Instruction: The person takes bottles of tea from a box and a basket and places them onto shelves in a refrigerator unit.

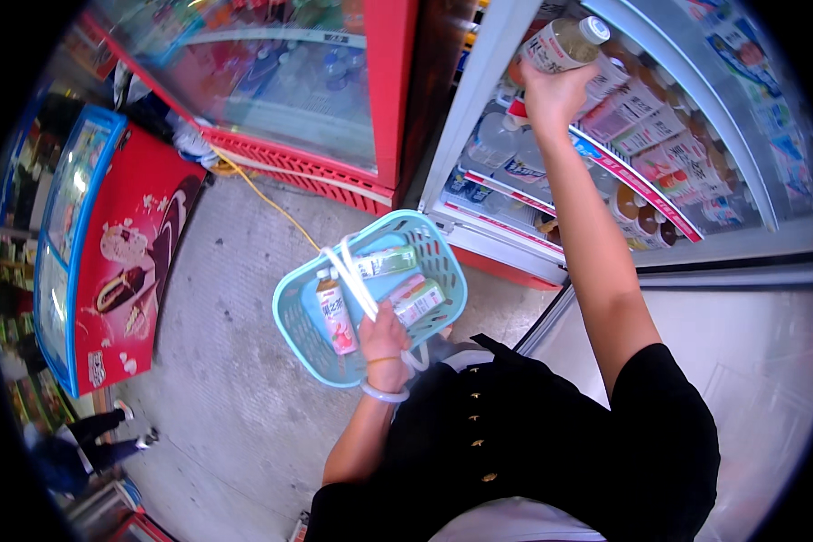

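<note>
My left hand (385, 337) is closed around the white handles (356, 284) of a light blue plastic shopping basket (286, 337). Inside the basket lie a tea bottle with a pink fruit label (337, 317), a greenish drink bottle (387, 263) and a pink-and-green drink pack (417, 300). Up at the right, my right hand (557, 91) grips a plastic drink bottle with a white cap (562, 46), at the upper shelf of an upright drinks fridge. Rows of labelled bottles (650, 129) stand beside that hand.
The fridge's glass door (684, 379) stands open at my right. A red glass-front fridge (387, 88) is ahead, with a yellow cable (271, 202) across the concrete floor (210, 305). A red ice-cream freezer (129, 271) stands at the left; another person (88, 444) is at lower left.
</note>
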`<action>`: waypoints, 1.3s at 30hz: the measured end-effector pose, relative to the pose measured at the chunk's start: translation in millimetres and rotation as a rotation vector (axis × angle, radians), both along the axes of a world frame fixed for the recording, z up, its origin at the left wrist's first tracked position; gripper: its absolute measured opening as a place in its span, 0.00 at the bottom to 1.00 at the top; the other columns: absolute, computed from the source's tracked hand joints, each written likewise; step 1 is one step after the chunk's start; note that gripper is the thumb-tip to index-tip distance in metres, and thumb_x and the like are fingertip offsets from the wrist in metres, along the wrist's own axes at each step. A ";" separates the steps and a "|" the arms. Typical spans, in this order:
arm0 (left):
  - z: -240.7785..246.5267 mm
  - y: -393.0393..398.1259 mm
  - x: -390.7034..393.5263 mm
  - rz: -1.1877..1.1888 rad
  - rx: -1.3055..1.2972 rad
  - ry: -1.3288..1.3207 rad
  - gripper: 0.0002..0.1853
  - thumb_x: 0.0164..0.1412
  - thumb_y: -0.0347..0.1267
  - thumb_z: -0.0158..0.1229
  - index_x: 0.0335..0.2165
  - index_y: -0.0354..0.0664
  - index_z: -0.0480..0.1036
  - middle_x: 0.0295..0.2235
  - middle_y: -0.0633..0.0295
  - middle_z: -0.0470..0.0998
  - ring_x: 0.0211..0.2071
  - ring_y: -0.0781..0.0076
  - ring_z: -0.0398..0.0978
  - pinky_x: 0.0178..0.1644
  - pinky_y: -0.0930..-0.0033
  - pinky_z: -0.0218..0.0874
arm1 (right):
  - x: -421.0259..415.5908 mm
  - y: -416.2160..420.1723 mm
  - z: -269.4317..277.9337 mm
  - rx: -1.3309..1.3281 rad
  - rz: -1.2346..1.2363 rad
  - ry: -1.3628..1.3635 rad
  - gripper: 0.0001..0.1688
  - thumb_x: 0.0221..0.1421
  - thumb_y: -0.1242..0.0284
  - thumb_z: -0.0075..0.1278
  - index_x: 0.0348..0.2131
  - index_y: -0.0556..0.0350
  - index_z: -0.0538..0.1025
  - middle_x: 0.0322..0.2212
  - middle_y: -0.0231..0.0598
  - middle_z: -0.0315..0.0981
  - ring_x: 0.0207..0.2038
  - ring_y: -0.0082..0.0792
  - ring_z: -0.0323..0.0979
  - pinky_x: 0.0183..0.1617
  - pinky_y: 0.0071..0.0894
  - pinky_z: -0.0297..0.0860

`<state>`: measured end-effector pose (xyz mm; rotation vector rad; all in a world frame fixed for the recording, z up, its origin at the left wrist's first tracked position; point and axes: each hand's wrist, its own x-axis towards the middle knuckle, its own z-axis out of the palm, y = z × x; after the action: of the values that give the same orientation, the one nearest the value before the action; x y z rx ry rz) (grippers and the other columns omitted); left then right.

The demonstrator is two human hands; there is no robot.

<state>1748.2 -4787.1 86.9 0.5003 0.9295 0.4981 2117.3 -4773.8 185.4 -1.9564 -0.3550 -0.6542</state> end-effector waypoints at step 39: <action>53.5 -13.0 57.4 -0.125 0.092 -0.015 0.11 0.63 0.38 0.49 0.27 0.48 0.59 0.13 0.76 0.51 0.13 0.87 0.47 0.15 0.80 0.40 | -41.2 -48.1 39.8 -0.035 0.019 -0.338 0.43 0.39 0.62 0.66 0.47 0.65 0.60 0.41 0.51 0.67 0.44 0.40 0.70 0.45 0.35 0.68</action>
<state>1805.6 -4800.1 140.4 0.6331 0.8581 0.4323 2076.2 -4821.9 225.3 -1.8715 -0.5951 -0.9749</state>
